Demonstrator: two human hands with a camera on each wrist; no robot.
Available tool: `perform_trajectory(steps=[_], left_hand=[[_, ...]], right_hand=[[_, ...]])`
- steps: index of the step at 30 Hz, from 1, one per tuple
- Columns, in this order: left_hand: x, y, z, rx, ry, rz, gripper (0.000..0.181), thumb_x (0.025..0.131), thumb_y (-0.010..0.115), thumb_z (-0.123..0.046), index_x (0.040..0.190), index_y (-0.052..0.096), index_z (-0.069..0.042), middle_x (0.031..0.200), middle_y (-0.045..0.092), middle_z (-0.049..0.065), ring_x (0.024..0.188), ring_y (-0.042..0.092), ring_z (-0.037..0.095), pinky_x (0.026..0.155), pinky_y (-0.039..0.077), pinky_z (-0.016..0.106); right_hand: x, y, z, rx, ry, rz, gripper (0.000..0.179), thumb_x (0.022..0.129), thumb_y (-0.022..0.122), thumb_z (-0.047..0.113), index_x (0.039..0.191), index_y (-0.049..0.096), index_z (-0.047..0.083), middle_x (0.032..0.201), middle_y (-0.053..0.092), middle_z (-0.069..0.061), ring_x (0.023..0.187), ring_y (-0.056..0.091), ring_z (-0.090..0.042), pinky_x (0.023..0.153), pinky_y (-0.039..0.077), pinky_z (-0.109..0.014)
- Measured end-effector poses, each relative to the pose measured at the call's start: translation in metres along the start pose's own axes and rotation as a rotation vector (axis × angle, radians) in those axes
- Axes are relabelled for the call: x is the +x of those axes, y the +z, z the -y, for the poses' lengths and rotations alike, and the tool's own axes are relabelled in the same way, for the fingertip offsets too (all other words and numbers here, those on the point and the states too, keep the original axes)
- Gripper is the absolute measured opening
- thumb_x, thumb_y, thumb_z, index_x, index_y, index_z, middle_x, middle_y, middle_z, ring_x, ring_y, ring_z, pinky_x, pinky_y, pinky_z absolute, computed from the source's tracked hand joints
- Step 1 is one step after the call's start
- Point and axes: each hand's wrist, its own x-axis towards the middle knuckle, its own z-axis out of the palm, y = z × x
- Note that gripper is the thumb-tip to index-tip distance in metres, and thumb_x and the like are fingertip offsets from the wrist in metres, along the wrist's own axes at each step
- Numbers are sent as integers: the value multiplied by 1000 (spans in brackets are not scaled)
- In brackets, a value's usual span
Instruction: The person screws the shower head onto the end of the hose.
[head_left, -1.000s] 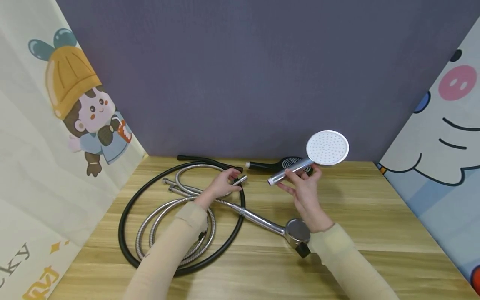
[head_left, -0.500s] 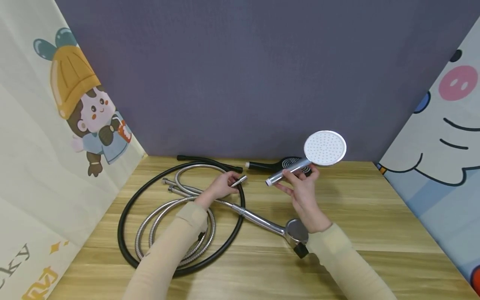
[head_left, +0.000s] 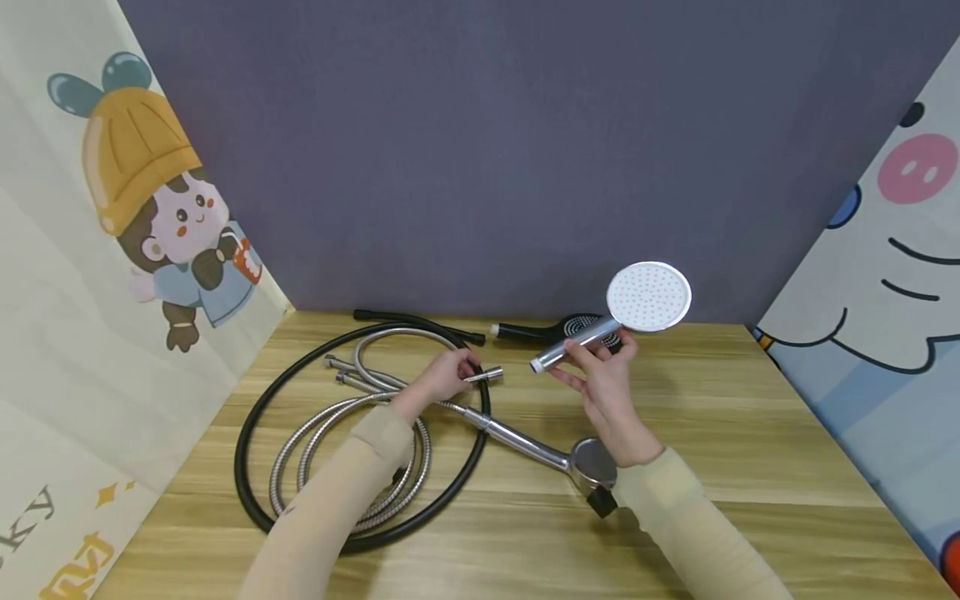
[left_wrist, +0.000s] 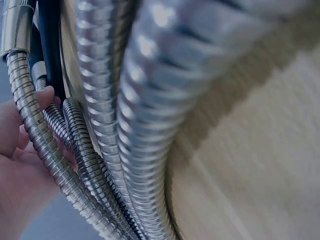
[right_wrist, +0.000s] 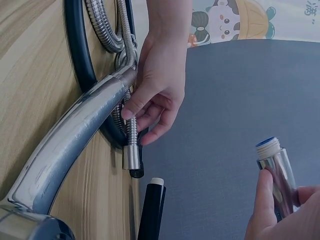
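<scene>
My left hand [head_left: 448,375] pinches a ribbed metal shower hose just behind its smooth end fitting [head_left: 493,374], which points right. In the right wrist view, thumb and fingers press the hose [right_wrist: 131,131] from both sides. With my right hand [head_left: 611,396] I grip the chrome handle of a shower head [head_left: 648,296] whose round white face is turned toward me. Its white threaded end [right_wrist: 268,147] points left, apart from the hose fitting. The left wrist view shows part of my left hand [left_wrist: 30,170] behind close, blurred hose coils.
A black hand shower [head_left: 525,333] lies at the back of the wooden table [head_left: 720,533]. In front, a chrome hand shower [head_left: 528,443] is joined to a hose. Looping round the metal coils [head_left: 281,467] is a black hose [head_left: 242,442]. A grey wall [head_left: 480,167] rises behind.
The hose fitting in my left hand has swung from slanting upward to nearly level and reaches slightly farther right. My right hand has shifted a little left with the shower head.
</scene>
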Motion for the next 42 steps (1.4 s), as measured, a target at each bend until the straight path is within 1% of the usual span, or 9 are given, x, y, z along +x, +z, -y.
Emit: perform_trajectory(steps=[4,8,17,21,25,27,31,38,42], left_hand=[[-2,0,2,-3,12,15,38,74,73,7,109,61,-1,89,67,10,83,60,19,77,49,29],[-5,-2,0,14,53,26,34,75,71,5,107,63,-2,91,68,11,82,62,19,76,50,28],[-13,-12,-9,-2,119,14,28,76,65,8,101,66,-2,90,67,9,81,63,19,77,51,28],[-17,-18,-12,-32,152,-1,28,76,64,8,102,66,-1,88,67,9,79,62,17,73,51,26],[-21,-23,-15,-64,167,-30,29,77,66,7,104,66,-2,88,67,9,79,60,15,72,49,25],[-22,-25,-17,-81,167,-51,28,78,67,6,104,67,-4,89,67,8,80,60,14,72,49,26],[-29,-29,-21,-105,183,-89,26,80,68,2,104,68,-8,92,68,4,83,59,15,75,49,28],[-43,-35,-29,-168,211,-106,22,83,70,-3,104,67,-6,94,68,6,87,61,19,79,50,37],[-49,-36,-34,-176,224,-127,21,83,72,-8,103,68,-8,93,68,4,85,61,16,77,51,34]], right_hand=[[0,0,0,-9,5,-2,77,87,59,-6,133,7,28,99,50,-4,74,63,-15,72,56,-42],[0,-1,0,-15,6,-8,78,87,59,-7,134,7,28,99,51,-4,73,64,-15,72,56,-42],[-1,1,0,-18,-4,-11,78,87,59,-7,134,7,27,96,52,-3,74,64,-15,72,56,-43],[-2,2,0,-14,-5,-15,77,87,59,-8,133,9,27,96,52,-3,73,64,-15,72,56,-42],[-4,4,1,-8,-6,-16,77,87,59,-7,133,9,28,96,51,-4,74,64,-14,71,56,-42],[-4,4,2,-6,-6,-16,77,87,59,-7,133,8,28,96,51,-3,73,64,-14,71,57,-42],[-11,6,1,-7,-11,-32,77,87,59,-7,134,8,28,96,51,-3,73,64,-15,71,57,-42],[-22,13,-1,1,-33,-69,79,88,60,-5,136,7,29,98,50,-5,76,62,-16,72,56,-44],[-28,18,-1,12,-52,-81,79,88,60,-4,136,7,29,99,49,-6,77,61,-16,74,56,-45]])
